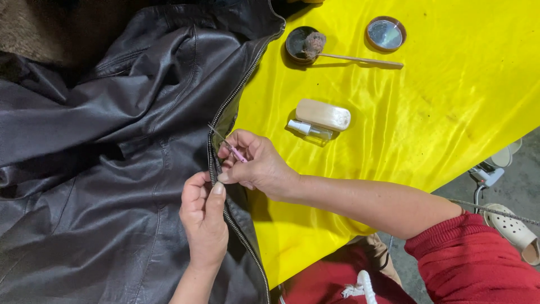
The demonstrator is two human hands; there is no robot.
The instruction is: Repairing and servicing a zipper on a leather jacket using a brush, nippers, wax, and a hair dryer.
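A dark brown leather jacket [112, 141] lies spread over the left half of a table covered in yellow cloth [439, 112]. Its metal zipper [239, 90] runs along the open front edge. My left hand [203, 217] pinches the zipper edge between thumb and fingers. My right hand [256, 163] holds a thin pink-handled tool [233, 151] whose metal tip points up-left at the zipper teeth, just above my left thumb.
On the yellow cloth lie a wooden brush block [323, 114] with a small clear spray bottle [309, 129] against it, an open round tin [299, 44] with a wool dauber on a wooden stick [360, 59], and the tin's lid [385, 34]. White clogs [514, 231] stand on the floor.
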